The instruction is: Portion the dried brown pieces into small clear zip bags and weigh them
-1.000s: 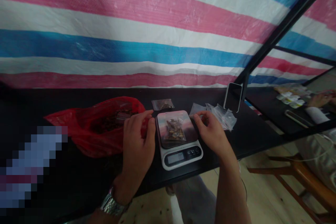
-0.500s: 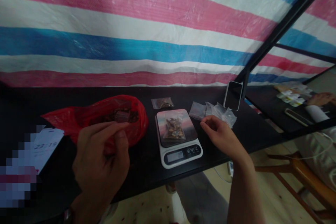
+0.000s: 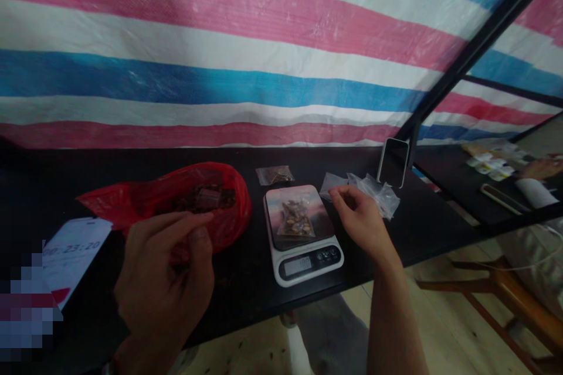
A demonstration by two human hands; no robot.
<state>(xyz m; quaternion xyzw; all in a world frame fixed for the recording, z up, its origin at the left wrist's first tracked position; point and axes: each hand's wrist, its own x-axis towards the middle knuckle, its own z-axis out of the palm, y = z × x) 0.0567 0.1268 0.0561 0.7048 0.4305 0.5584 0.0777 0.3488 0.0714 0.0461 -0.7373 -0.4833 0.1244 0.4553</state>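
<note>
A clear zip bag of small brown pieces (image 3: 296, 220) lies on the plate of a white kitchen scale (image 3: 275, 269), whose display appears to read 10.0. My right hand (image 3: 358, 217) hovers beside the scale's right edge, thumb and forefinger pinched together with nothing visible between them. Beyond it is a pile of clear plastic bags (image 3: 378, 194). Over the near side of an open red plastic bag (image 3: 240, 211) is my left hand (image 3: 165, 281), its fingers curled and thumb close to the forefinger; whatever they hold is hidden. Inside the red bag are brown pieces and a small clear container (image 3: 208, 199).
A second filled zip bag (image 3: 275, 175) lies behind the scale. One phone (image 3: 393, 162) leans upright at the back right; another with a lit timer (image 3: 81, 246) lies at left. A striped sheet (image 3: 220, 58) hangs behind the black table. Another person's hand (image 3: 541, 169) is far right.
The scale display has gone from 0.0 to about 10.0. My right hand has shifted slightly left toward the scale. My left hand stays over the red bag in much the same pose.
</note>
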